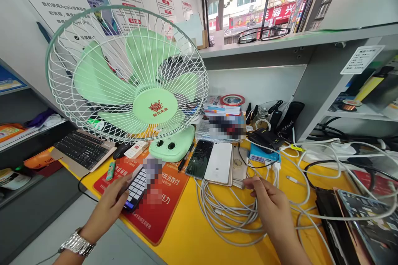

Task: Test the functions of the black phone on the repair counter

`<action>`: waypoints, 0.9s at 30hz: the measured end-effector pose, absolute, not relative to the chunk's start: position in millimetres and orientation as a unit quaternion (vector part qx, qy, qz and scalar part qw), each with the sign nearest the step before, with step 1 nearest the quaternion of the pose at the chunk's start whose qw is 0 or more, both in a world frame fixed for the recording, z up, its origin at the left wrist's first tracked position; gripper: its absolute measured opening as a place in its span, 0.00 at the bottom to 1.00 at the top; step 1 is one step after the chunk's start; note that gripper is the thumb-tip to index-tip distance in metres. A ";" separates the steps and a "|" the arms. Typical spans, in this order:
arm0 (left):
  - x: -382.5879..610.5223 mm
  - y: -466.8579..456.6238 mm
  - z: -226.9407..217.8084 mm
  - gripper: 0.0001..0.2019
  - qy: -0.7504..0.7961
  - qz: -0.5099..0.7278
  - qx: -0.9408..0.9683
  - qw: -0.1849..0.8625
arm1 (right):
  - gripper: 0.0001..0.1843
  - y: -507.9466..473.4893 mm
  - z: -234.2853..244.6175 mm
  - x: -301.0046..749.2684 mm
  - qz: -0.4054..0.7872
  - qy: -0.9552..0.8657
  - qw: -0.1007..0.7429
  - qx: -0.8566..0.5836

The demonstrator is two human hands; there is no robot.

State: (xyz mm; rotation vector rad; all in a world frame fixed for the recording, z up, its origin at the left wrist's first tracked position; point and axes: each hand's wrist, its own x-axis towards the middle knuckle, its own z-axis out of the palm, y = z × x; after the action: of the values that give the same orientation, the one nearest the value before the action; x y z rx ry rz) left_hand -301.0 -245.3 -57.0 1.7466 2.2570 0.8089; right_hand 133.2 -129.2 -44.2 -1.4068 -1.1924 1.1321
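Note:
My left hand (pixel 112 194) is closed around the lower left side of a smartphone (pixel 138 186) with a lit on-screen keypad. The phone is above the red mat (pixel 161 211), and its upper part is blurred out. On the right, my right hand (pixel 272 203) hovers over a coil of grey cable (pixel 214 211), its fingers curled and thumb near the index finger. Whatever it may pinch is hidden. Just left of it lie a white phone (pixel 219 161) and a dark phone with a cracked screen (pixel 201 158).
A green fan (pixel 155 105) towers over the back left beside a keyboard (pixel 82 149). White cables (pixel 303 161) tangle at the right, near a blue box (pixel 264 156) and opened device parts (pixel 367 223). A grey shelf (pixel 280 43) runs above the yellow table (pixel 174 248).

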 end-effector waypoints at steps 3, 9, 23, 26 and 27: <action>-312.7 -265.4 -66.8 0.23 0.751 0.312 0.570 0.115 | 0.29 -128.1 -46.1 134.9 0.455 -0.497 0.453 -0.583; -317.9 -263.2 -74.8 0.25 0.742 0.324 0.572 0.128 | 0.28 -129.9 -42.3 131.7 0.439 -0.497 0.459 -0.591; -305.5 -259.4 -58.8 0.24 0.664 0.250 0.705 -0.004 | 0.28 -127.9 -46.4 134.4 0.431 -0.515 0.451 -0.588; -301.1 -258.7 -52.3 0.20 0.635 0.226 0.739 -0.012 | 0.28 -127.6 -45.6 134.5 0.428 -0.521 0.448 -0.588; -300.7 -257.3 -51.7 0.19 0.629 0.220 0.745 -0.013 | 0.28 -127.1 -46.2 135.2 0.428 -0.524 0.444 -0.587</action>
State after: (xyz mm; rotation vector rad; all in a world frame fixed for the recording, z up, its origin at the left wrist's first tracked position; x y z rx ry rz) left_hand -300.7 -257.3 -51.7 2.3605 1.9944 0.6978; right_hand 135.2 -127.1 -46.2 -1.4565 -1.2997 1.0611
